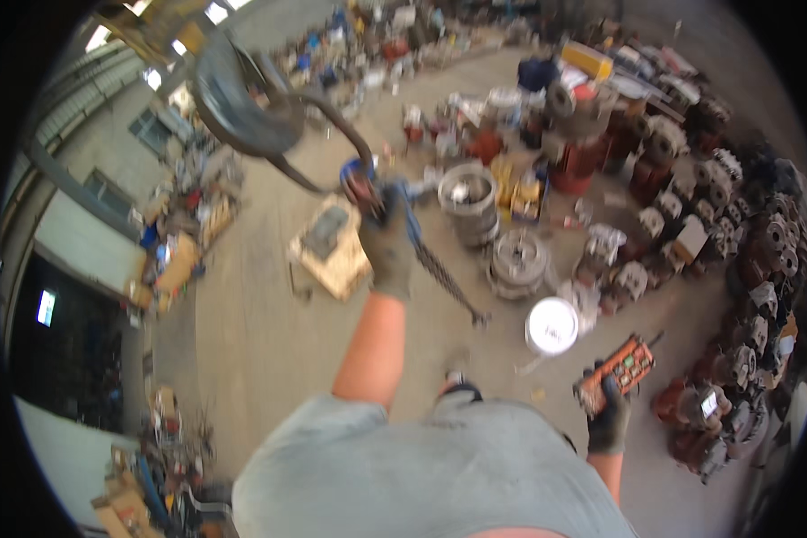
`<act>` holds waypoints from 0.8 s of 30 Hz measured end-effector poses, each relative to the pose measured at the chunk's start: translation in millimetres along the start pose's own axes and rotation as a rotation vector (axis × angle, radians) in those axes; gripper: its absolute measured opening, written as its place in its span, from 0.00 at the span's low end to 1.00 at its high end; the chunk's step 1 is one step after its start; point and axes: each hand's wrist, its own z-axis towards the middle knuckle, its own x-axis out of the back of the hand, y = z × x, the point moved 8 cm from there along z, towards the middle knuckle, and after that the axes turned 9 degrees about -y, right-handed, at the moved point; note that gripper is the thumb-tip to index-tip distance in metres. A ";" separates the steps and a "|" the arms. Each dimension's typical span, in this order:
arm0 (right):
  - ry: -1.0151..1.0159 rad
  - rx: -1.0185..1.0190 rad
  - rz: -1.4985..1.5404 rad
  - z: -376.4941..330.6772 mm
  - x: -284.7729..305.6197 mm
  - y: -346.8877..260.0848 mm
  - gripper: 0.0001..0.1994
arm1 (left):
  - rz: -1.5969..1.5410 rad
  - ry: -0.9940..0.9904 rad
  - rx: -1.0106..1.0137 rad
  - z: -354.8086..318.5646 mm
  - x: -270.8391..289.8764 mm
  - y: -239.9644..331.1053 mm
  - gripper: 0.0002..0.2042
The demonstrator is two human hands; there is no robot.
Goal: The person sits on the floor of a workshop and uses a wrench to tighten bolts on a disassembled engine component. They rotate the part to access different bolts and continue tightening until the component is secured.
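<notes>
My left hand (388,255), in a grey work glove, is raised in front of me with its fingers closed around a blue and red lifting fitting (359,186); blur hides the exact grip. Above the fitting hangs a large dark round metal piece (251,103) with curved bars reaching down to it. A blue strap (411,215) passes beside the hand, and a dark chain (444,276) slants down from it. Low on the right, my gloved right hand (610,412) holds an orange crane remote control (616,369), its buttons facing up.
Beyond my left hand stands a pale box (336,255) with a grey patch on top. Round metal housings (469,202) and a white bucket (551,325) stand to the right. Several rows of motor castings (677,220) fill the right side; cartons and scrap (181,260) line the left wall.
</notes>
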 end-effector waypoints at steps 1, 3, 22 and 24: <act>-0.084 0.023 -0.004 1.4 -11.5 -3.5 0.28 | -0.175 -0.087 0.086 11.5 10.5 -1.8 0.09; -0.064 -0.071 0.009 11.5 -24.2 5.5 0.30 | -0.056 -0.007 0.030 35.7 46.9 12.2 0.11; -0.283 -0.432 -0.087 149.9 -196.3 148.0 0.28 | 0.153 0.281 -0.001 189.3 368.8 -1.5 0.16; -0.312 -0.467 -0.076 164.8 -223.9 172.3 0.27 | 0.210 0.282 -0.024 204.6 399.1 -2.2 0.15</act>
